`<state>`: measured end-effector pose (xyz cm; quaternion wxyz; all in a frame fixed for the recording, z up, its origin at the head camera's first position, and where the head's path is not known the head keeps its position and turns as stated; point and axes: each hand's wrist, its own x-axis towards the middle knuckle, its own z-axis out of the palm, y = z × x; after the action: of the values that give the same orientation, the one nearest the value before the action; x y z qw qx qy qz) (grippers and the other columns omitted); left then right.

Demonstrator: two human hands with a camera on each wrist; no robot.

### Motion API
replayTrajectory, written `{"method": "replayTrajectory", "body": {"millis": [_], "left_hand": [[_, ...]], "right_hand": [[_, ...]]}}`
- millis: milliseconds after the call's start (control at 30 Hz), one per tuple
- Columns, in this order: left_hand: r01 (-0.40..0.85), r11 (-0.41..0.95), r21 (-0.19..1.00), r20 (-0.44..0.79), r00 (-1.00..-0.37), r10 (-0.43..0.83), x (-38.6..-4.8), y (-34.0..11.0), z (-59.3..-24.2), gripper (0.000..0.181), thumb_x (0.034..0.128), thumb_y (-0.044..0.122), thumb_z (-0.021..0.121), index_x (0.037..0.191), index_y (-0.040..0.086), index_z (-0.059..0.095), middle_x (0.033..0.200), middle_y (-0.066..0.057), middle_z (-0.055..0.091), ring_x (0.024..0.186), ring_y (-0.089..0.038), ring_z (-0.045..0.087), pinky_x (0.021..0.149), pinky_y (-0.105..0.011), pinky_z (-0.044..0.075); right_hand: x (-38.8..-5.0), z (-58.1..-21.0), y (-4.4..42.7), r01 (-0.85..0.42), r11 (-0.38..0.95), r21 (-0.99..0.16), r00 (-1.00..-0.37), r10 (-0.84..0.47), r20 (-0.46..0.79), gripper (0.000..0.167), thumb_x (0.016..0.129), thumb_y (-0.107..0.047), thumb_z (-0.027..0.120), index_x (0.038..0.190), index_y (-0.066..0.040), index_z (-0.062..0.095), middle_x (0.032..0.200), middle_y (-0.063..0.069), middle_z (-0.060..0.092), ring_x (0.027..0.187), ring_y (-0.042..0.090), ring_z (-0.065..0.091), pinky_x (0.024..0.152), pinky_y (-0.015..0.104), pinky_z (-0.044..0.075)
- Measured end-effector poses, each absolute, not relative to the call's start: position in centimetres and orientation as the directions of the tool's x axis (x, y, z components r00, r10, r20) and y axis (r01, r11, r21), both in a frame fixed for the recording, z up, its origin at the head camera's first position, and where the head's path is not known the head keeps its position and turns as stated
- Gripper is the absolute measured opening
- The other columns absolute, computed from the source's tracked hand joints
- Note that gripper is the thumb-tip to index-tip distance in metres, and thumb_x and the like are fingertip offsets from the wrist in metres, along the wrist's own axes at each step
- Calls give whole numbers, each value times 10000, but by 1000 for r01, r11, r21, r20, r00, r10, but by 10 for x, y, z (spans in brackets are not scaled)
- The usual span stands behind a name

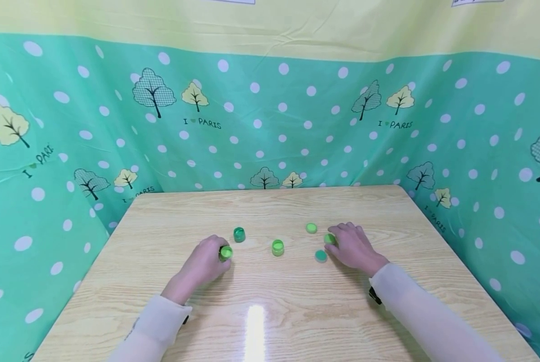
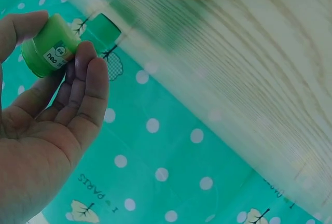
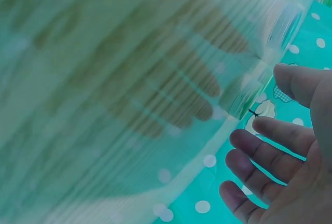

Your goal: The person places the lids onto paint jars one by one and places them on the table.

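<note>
In the head view my left hand (image 1: 206,259) holds a small light green jar (image 1: 226,253). The left wrist view shows this jar (image 2: 49,45) tilted between thumb and fingers, a white printed label on its side. My right hand (image 1: 351,246) is lowered at a light green lid (image 1: 329,239) on the table. In the right wrist view that lid (image 3: 244,98) lies between the spread thumb and forefinger; I cannot tell whether they touch it. Close to this hand lie a dark green lid (image 1: 321,256) and another light green lid (image 1: 311,228).
A dark green jar (image 1: 239,235) stands just beyond the left hand. Between the hands is a second light green jar (image 1: 277,247). The wooden table (image 1: 270,211) is bordered at the back and sides by a dotted green curtain (image 1: 270,136).
</note>
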<state>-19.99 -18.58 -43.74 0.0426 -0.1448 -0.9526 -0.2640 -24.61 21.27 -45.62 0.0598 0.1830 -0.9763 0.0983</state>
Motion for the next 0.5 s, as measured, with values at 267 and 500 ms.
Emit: {"method": "replayTrajectory", "body": {"millis": [267, 500], "left_hand": [[299, 815, 497, 143, -954, 263, -198, -180, -436, 192, 790, 14, 774, 966, 17, 699, 865, -19, 572, 758, -162, 510, 665, -295, 486], [305, 813, 496, 152, -952, 265, -197, -176, -437, 202, 782, 18, 788, 965, 19, 703, 875, -11, 576, 765, -155, 517, 675, -289, 495]], "right_hand": [[-248, -456, 208, -361, 922, -138, -930, -345, 123, 509, 944, -305, 741, 1331, 7, 630, 1260, 193, 650, 1125, 370, 575, 953, 567, 431], [-252, -458, 205, -361, 928, -92, -931, -352, 100, 477, 949, -298, 739, 1318, -12, 642, 1203, 152, 650, 1033, 320, 558, 899, 527, 435]]}}
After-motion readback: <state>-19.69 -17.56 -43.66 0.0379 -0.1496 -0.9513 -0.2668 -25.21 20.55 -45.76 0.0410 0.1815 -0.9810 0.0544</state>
